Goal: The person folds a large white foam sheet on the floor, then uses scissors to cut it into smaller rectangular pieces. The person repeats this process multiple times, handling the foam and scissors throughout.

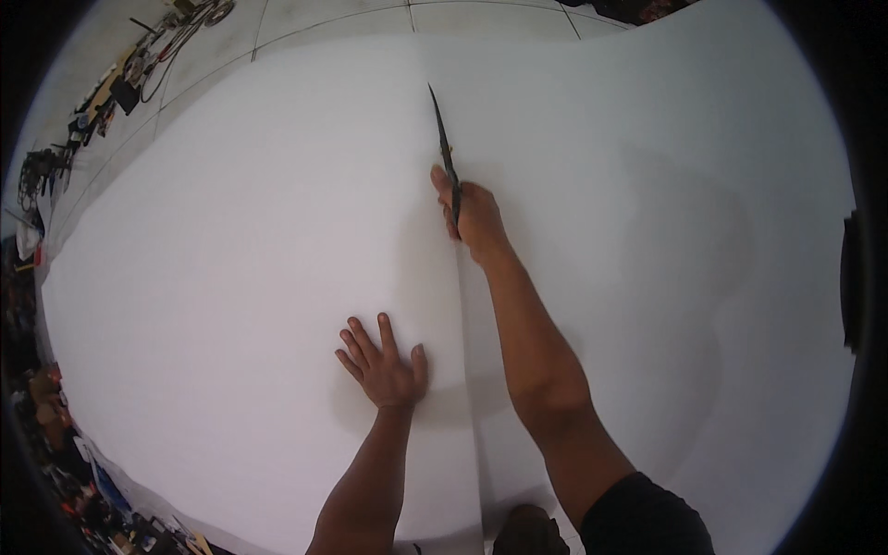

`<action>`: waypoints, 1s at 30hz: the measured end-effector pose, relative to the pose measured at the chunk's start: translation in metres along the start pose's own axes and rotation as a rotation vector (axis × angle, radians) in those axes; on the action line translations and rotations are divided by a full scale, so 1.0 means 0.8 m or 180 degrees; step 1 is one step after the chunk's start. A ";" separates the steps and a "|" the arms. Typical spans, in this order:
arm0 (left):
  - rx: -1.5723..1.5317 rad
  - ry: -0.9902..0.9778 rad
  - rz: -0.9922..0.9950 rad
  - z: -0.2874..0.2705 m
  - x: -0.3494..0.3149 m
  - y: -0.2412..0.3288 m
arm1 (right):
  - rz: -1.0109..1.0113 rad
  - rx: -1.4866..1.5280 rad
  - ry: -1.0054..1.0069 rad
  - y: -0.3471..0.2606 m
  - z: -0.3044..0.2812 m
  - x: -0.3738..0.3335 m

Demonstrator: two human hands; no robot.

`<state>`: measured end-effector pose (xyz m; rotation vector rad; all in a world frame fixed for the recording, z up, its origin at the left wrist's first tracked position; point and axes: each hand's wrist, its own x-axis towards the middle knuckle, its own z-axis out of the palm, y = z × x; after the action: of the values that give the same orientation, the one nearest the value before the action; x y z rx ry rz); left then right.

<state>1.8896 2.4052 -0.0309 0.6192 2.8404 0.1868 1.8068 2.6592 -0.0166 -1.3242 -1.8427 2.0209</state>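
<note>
one hand, the right hand (481,220), is wrapped round the black scissors (442,134), which point forward, nearly along the edge line (466,342) in the white sheet (231,231); the left hand (387,377), farther from them, lies fingers spread left of that line.

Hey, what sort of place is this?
Probably a workshop: jumbled items crowd the left edge, a tiled floor shows, and the right hand holds scissors over a large white sheet.

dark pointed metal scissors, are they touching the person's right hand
Touching: the head view shows the bare right hand closed around one end of the dark pointed metal scissors, which stick out beyond it.
</note>
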 end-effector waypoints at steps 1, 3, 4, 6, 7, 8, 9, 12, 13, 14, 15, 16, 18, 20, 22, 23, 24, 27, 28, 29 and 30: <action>0.0014 0.0004 -0.0008 -0.001 0.001 -0.002 | 0.0044 0.0098 -0.0079 -0.012 0.005 0.015; 0.0034 0.0002 -0.0010 -0.005 0.001 -0.004 | 0.0036 0.0147 -0.0072 -0.039 0.012 0.039; 0.0025 0.0023 -0.0012 -0.005 0.000 -0.006 | 0.0032 0.0184 -0.0073 -0.050 0.017 0.053; -0.0024 0.0062 0.0025 -0.002 -0.001 -0.005 | -0.0140 0.0162 -0.0076 -0.063 0.017 0.093; -0.0030 0.0046 -0.0004 -0.003 -0.002 -0.007 | -0.0021 0.0020 -0.0022 -0.075 0.024 0.109; -0.0061 0.0018 0.0019 -0.006 -0.002 -0.002 | -0.0074 0.0158 -0.0136 -0.082 0.018 0.130; -0.0070 0.0008 0.0018 -0.007 -0.001 -0.002 | -0.0067 0.0286 -0.0225 -0.092 0.019 0.146; -0.0197 0.0223 0.0184 0.002 -0.002 0.004 | -0.0495 -0.0346 0.0146 -0.112 -0.009 0.177; -0.0154 0.0256 0.0205 0.003 -0.001 0.005 | -0.0636 -0.0482 0.0359 -0.113 -0.015 0.181; -0.0104 0.0290 0.0195 0.002 -0.003 0.002 | -0.0694 -0.0362 0.0397 -0.116 -0.011 0.166; -0.0060 0.0316 0.0203 0.001 -0.004 0.000 | -0.0747 -0.0245 0.0456 -0.118 -0.011 0.150; -0.0049 0.0401 0.0200 0.001 -0.005 -0.002 | -0.0807 -0.0129 0.0520 -0.118 -0.012 0.128; -0.0046 0.0568 0.0242 0.002 -0.005 -0.004 | -0.0854 -0.0109 0.0354 -0.098 -0.028 0.080; 0.0030 0.0589 0.0209 -0.001 -0.003 0.002 | -0.0819 -0.0124 0.0355 -0.071 -0.052 0.020; 0.0100 0.0638 0.0174 -0.001 -0.006 0.007 | -0.0859 -0.0331 0.0481 -0.011 -0.078 -0.057; 0.0073 0.0748 0.0228 0.001 0.000 0.011 | -0.1019 -0.0498 0.0541 0.021 -0.094 -0.096; 0.0089 0.0840 0.0239 0.004 -0.001 0.006 | -0.1045 -0.0807 0.0544 0.052 -0.107 -0.146; 0.0119 0.0898 0.0219 0.008 -0.009 0.002 | -0.0470 -0.0699 0.0254 0.148 -0.149 -0.312; 0.0098 0.0904 0.0227 0.008 -0.009 0.011 | -0.0676 -0.0727 0.0271 0.192 -0.172 -0.368; 0.0098 0.0905 0.0241 0.007 -0.006 0.008 | -0.0496 -0.1152 0.0273 0.209 -0.186 -0.428; 0.0090 0.0892 0.0286 0.008 -0.003 0.006 | -0.0265 -0.1392 0.0344 0.242 -0.206 -0.486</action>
<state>1.8954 2.4087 -0.0361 0.7837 3.0892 0.2685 2.2406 2.5020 0.0384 -1.3862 -2.3299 1.5246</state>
